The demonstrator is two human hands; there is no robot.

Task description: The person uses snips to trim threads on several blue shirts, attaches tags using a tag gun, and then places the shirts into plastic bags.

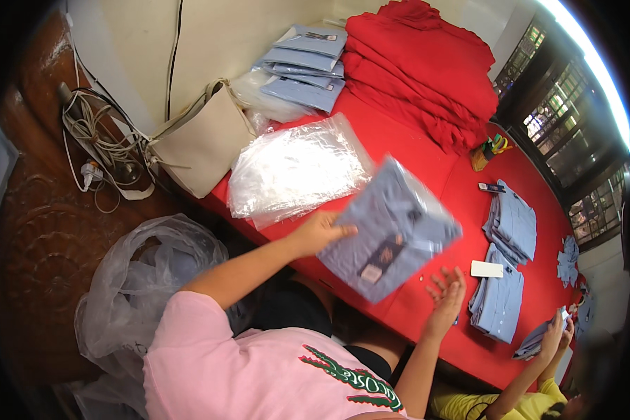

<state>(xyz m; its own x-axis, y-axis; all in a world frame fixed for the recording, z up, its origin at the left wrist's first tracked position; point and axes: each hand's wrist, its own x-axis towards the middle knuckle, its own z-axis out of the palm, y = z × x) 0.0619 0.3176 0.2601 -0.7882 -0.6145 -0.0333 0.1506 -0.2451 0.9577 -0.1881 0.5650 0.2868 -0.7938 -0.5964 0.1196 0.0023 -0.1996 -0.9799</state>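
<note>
My left hand [321,233] grips a folded blue shirt [387,225] in a clear plastic bag by its left edge, thumb on top. The bagged shirt is tilted above the red-covered table, and a dark label shows on its lower part. My right hand [447,297] is held apart from the bag, just beyond its lower right corner, with its fingers spread and nothing in them. Left of the bagged shirt lies a pile of clear plastic bags [297,171], shining in the light.
Bagged blue shirts [303,66] are stacked by the wall, beside heaped red cloth [420,66]. Folded shirts [498,297] lie at the right, one under a white card [487,269]. A co-worker's hands [557,337] hold blue cloth. A beige bag [204,143] stands left.
</note>
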